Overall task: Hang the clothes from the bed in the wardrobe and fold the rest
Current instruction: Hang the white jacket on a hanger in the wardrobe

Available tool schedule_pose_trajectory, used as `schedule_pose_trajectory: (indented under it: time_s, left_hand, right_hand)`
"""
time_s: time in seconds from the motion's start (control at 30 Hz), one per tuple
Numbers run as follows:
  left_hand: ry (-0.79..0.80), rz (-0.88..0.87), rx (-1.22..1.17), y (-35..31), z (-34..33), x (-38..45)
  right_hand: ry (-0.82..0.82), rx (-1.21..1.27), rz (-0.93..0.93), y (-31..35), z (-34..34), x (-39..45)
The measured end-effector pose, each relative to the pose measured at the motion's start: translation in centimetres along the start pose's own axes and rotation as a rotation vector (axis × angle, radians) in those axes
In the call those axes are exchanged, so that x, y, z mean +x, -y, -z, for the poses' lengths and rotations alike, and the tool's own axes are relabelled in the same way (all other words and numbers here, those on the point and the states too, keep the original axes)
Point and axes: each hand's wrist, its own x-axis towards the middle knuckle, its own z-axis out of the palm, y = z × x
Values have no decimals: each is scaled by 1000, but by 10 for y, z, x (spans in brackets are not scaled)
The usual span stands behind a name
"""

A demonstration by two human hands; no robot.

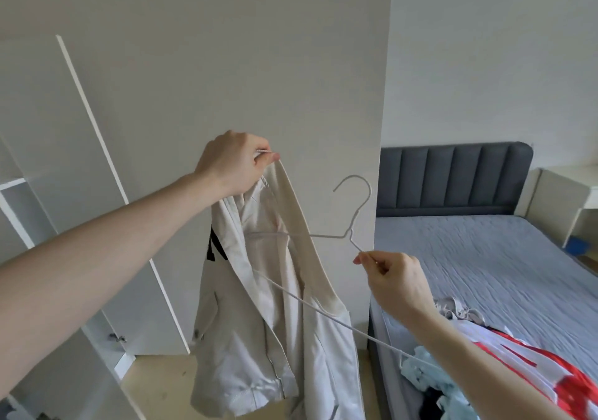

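Observation:
My left hand [234, 162] pinches the collar edge of a cream jacket [275, 316] and holds it up in front of the white wardrobe side. My right hand [393, 279] pinches a thin white wire hanger [351, 222] by its shoulder wire just below the hook. One arm of the hanger is inside the jacket's neck opening; the other arm runs down towards the bed. More clothes lie on the bed's near corner: a white and red garment [530, 374] and a light blue one [430, 377].
The wardrobe's open door [106, 167] and shelves [19, 199] stand at the left. A bed with a blue-grey sheet [485, 264] and dark headboard [453, 177] fills the right. A white desk [569, 190] stands beyond it. Bare floor [161, 384] lies under the jacket.

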Motion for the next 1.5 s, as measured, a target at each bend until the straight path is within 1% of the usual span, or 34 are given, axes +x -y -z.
schedule_pose_trajectory:
  time_s: [0.1, 0.2, 0.27, 0.37, 0.5, 0.6, 0.7, 0.8, 0.9, 1.0, 1.07, 1.17, 1.3, 1.4, 1.47, 1.5]
  left_hand:
    - [26, -24, -78, -24, -7, 1]
    - [23, 7, -118, -28, -8, 7]
    - [15, 56, -82, -16, -4, 13]
    - [-15, 143, -10, 15, 3, 18]
    - [-47, 202, -12, 39, 3, 16]
    - [-71, 156, -66, 29, 0, 13]
    - [-82, 69, -142, -1, -3, 9]
    - [-87, 46, -217, -24, 6, 6]
    - [-53, 66, -274, -35, 20, -7]
    - [65, -6, -269, -42, 22, -42]
    - [161, -42, -247, -42, 19, -72]
    - [311, -55, -250, -33, 6, -121]
    - [490, -74, -225, -30, -12, -176]
    - [525, -115, -176, -33, -8, -173]
    - [533, -211, -76, -37, 4, -161]
    - [563, -269, -23, -39, 13, -151]
  right_hand:
    - [-14, 47, -53, 16, -21, -5]
    - [18, 163, -158, 18, -32, -11]
    - [28, 189, -201, 9, -30, -16]
    - [40, 204, -213, -6, -19, -22]
    - [29, 172, -207, -17, -9, -21]
    - [59, 135, -180, -7, -22, -22]
    - [67, 134, -173, 10, -48, -26]
    - [60, 264, -241, 16, -68, -27]
    - [39, 512, -374, 18, -76, -30]
    - [14, 706, -484, 23, -76, -31]
    - [-8, 779, -499, 24, -72, -29]
    - [-71, 802, -399, 20, -61, -25]
    - [-79, 781, -126, 26, -53, -21]
    - [-79, 782, -29, 32, -51, -19]
    - [-116, 786, -11, 30, -48, -16]
    - [-142, 796, -1, 28, -46, -15]
